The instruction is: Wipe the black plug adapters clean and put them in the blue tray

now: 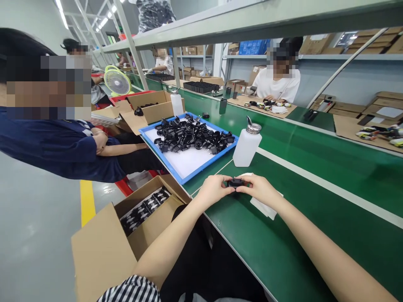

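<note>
A small black plug adapter [236,183] is held just over the green bench between both hands. My left hand [215,188] pinches its left end with thumb and fingers, while my right hand [258,188] grips the other end the same way. Under and beside my right hand lies a white cloth or tissue [264,207], partly hidden by the wrist. Just beyond the hands stands a white dispenser bottle [247,147] with a metal top. Left of it, a blue-rimmed tray [182,181] bears a heap of black plug adapters [189,136].
An open cardboard box [103,247] of packed black parts stands at my left, below the bench edge. A person in dark blue [59,147] sits beyond it. Another white bottle [176,103] and a carton [151,113] stand behind the tray. Across the bench works a person in white [280,84].
</note>
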`<state>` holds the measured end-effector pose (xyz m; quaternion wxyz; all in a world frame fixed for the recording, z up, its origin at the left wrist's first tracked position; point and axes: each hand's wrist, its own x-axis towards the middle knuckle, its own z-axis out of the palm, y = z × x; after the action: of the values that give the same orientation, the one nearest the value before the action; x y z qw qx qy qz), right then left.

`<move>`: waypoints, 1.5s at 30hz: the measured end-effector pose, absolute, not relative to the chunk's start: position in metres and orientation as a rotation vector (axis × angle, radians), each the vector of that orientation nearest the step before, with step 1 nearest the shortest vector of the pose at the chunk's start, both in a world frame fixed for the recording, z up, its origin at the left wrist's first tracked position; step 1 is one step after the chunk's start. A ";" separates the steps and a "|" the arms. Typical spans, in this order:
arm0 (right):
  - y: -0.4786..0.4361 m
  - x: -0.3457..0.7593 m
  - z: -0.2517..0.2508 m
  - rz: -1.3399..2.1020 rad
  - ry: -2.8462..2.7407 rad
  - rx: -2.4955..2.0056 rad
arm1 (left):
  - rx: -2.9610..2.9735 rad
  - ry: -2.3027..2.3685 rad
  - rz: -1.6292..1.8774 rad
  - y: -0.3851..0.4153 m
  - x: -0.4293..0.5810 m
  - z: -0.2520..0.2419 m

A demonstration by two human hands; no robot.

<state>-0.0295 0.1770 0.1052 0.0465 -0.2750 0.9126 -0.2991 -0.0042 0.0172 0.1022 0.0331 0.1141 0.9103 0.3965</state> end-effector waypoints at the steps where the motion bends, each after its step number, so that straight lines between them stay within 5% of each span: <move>1: 0.177 -0.030 0.106 -0.875 2.790 -0.848 | 0.383 2.820 1.159 0.017 -0.005 0.105; 10: 0.169 -0.038 0.126 -0.550 2.690 -0.977 | 0.427 3.034 0.579 0.032 0.002 0.116; 28: 0.162 -0.049 0.135 -0.614 2.433 -0.784 | 0.283 2.673 0.305 0.043 -0.026 0.152; 40: 0.163 -0.042 0.136 -0.271 2.537 -1.143 | 0.528 2.839 0.764 0.025 0.001 0.114; 45: 0.214 0.001 0.175 -0.133 2.732 -0.996 | 0.411 2.513 1.387 0.009 -0.004 0.070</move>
<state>0.0005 0.2142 0.1754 0.1149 -0.3399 0.9323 -0.0452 -0.0043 0.0085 0.0701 0.1203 0.1408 0.8603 0.4749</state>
